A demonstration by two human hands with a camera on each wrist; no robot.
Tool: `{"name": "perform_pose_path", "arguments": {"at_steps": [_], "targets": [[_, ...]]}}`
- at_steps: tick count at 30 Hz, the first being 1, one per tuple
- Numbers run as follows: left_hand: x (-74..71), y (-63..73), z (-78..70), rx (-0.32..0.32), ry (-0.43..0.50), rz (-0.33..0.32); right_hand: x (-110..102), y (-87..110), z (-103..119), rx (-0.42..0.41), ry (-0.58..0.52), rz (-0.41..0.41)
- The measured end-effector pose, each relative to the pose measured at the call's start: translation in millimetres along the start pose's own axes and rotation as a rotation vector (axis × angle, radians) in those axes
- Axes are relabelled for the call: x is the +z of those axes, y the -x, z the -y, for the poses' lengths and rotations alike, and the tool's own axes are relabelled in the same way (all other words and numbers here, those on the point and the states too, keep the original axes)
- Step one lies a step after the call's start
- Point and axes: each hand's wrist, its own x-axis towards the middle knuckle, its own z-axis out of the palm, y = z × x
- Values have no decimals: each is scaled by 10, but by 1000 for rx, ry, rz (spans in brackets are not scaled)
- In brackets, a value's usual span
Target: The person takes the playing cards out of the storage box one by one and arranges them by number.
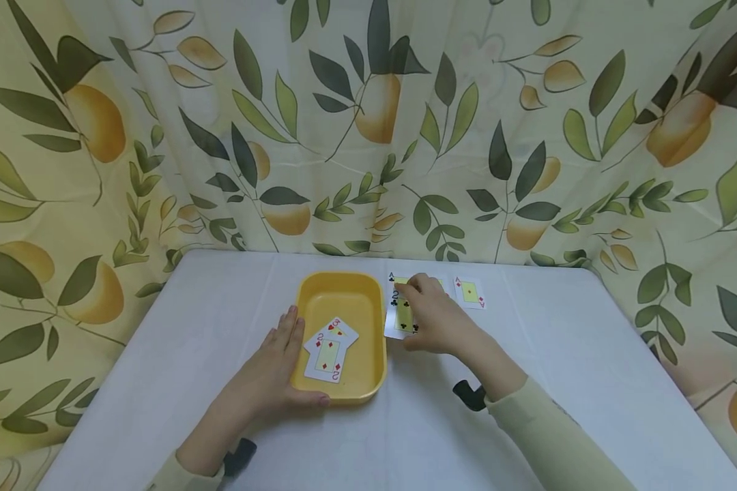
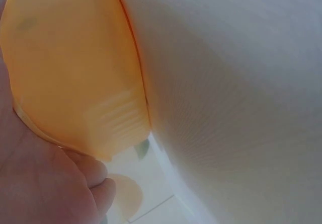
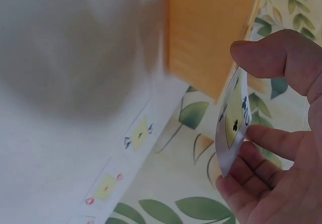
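Observation:
My left hand point(image 1: 273, 368) rests against the left side of a yellow plastic tray point(image 1: 365, 307), its fingers straight along the wall and its thumb at the front edge. Inside the tray, a two of diamonds point(image 1: 327, 360) overlaps a heart card point(image 1: 347, 332). Just right of the tray, my right hand point(image 1: 439, 317) pinches a two of clubs point(image 1: 399, 320) between thumb and fingers. The right wrist view shows this card point(image 3: 232, 121) slightly bent and raised beside the tray wall point(image 3: 211, 38). An ace of clubs point(image 1: 392, 277) is partly hidden behind it.
An ace of diamonds point(image 1: 469, 292) lies face up near the table's back edge. In the right wrist view, a black-suited card point(image 3: 140, 134) and a red-suited card point(image 3: 106, 188) lie in a row. A patterned curtain point(image 1: 344, 170) hangs behind the white-covered table point(image 1: 540, 354).

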Motion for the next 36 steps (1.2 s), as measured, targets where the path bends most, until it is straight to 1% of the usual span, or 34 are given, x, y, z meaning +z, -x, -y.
{"name": "perform_pose_path", "arguments": {"at_steps": [3,10,16,21,25,31,36], "targets": [[-6,4,-6,-6,1,6,25,3,-49,14,-7,14],[-12,20,-5,-10,-2,-3,136,16,-139,30,-17,77],[-15,15,-2,-16,-7,7,266,-17,-213,-4,-19,135],[-30,20,-9,-11,-8,1,351,-82,-279,-19,-24,161],[-29,17,-6,-9,-10,1,379,-141,-324,-18,-44,187],[-12,2,-1,-15,-10,6,384,-232,-388,17,-38,229],[-18,-5,-11,-12,-10,8,392,-269,-406,36,-45,262]]}}
